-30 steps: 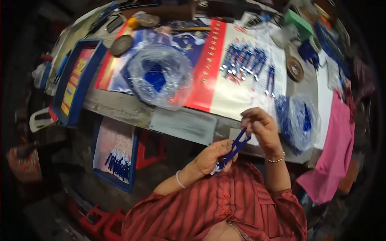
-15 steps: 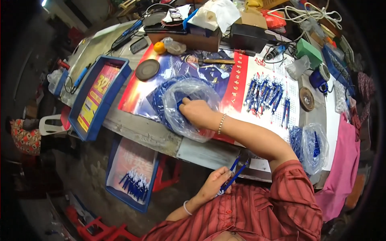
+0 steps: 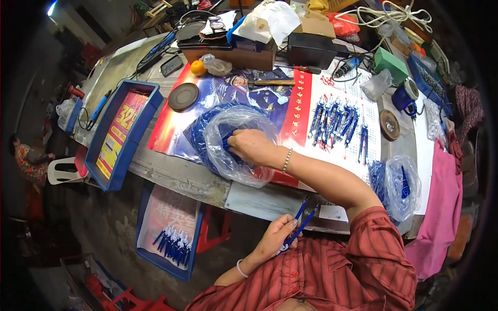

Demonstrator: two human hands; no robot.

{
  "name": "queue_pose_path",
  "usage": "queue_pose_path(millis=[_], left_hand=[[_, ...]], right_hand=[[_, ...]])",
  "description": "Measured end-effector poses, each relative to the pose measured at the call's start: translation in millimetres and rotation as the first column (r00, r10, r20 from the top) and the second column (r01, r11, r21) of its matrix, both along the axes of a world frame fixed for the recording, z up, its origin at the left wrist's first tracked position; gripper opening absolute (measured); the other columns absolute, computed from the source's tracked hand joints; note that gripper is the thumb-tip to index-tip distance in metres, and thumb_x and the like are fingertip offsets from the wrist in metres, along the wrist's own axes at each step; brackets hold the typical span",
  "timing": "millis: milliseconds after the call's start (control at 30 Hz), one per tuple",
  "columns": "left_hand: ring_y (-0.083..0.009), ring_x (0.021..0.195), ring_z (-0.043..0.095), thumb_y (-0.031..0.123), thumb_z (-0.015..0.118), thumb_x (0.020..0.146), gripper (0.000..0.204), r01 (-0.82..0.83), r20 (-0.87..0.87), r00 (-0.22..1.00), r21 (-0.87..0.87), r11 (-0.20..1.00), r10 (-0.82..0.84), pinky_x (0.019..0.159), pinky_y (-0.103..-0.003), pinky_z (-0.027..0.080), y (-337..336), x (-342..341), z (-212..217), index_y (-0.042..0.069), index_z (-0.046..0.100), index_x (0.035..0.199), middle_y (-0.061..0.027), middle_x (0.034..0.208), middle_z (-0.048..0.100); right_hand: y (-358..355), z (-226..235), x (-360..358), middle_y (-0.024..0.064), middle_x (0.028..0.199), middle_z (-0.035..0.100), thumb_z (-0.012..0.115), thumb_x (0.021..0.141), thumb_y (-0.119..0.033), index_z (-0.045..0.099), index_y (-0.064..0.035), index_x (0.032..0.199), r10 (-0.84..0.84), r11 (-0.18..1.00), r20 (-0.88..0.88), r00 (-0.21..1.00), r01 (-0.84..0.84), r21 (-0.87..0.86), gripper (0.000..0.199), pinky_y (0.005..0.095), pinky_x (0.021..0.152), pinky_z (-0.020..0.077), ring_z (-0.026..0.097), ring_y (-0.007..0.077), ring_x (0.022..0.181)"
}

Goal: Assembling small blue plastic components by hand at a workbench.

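My left hand (image 3: 277, 237) is closed around a blue two-legged compass (image 3: 307, 222) near my shirt front, its legs spread and pointing away toward the table edge. Inside the mouth of a clear plastic bag (image 3: 259, 179) on the table, my right hand (image 3: 252, 146) has its fingers bent together among thin blue parts. The fingertips are partly hidden there, so what they pinch does not show clearly. Several similar blue-and-white compasses (image 3: 334, 124) lie in a row on the white sheet to the right of the bag.
A second bag of blue parts (image 3: 405, 189) lies at the right near a pink cloth (image 3: 441, 207). Below the table edge, a blue tray (image 3: 193, 256) holds several compasses. Another blue tray (image 3: 148, 116) stands left. A hammer (image 3: 272, 82) lies beyond the bag.
My right hand stays in the bag, its fingers slightly shifted. The left hand still holds the compass. The whole view has moved slightly. At the far left, a seated person has changed posture.
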State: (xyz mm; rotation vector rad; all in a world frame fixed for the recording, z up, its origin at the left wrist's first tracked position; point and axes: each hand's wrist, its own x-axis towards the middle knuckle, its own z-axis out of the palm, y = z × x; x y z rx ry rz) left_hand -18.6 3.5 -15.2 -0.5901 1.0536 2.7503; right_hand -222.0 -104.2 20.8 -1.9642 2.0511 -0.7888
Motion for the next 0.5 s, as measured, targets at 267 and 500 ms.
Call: queue_pose_path(millis=[267,500], left_hand=[[-0.0097,0.055,0.055,0.020,0.045,0.097,0.018,0.007,0.004,1.000,-0.046,0.999,-0.007,0.052,-0.021,0.047,12,0,5,0.004,0.050,0.093,-0.0069,0.078,0.059],[-0.0095,0.056,0.056,0.021,0.045,0.097,0.017,-0.009,0.014,1.000,-0.068,0.998,0.010,0.052,-0.020,0.047,19,3,5,0.004,0.050,0.095,-0.0068,0.078,0.059]], right_hand=[[-3,-6,3,0.0179,0.083,0.063,0.058,0.080,-0.017,0.061,-0.0028,0.081,0.001,0.992,-0.051,0.999,0.005,0.126,0.015,0.0457,0.068,0.0495,0.062,0.0365,0.079],[-7,-6,6,0.0176,0.089,0.061,0.057,0.076,-0.012,0.060,-0.0017,0.086,0.058,0.991,-0.102,0.993,-0.044,0.130,0.015,0.0458,0.071,0.0496,0.061,0.0356,0.083]])
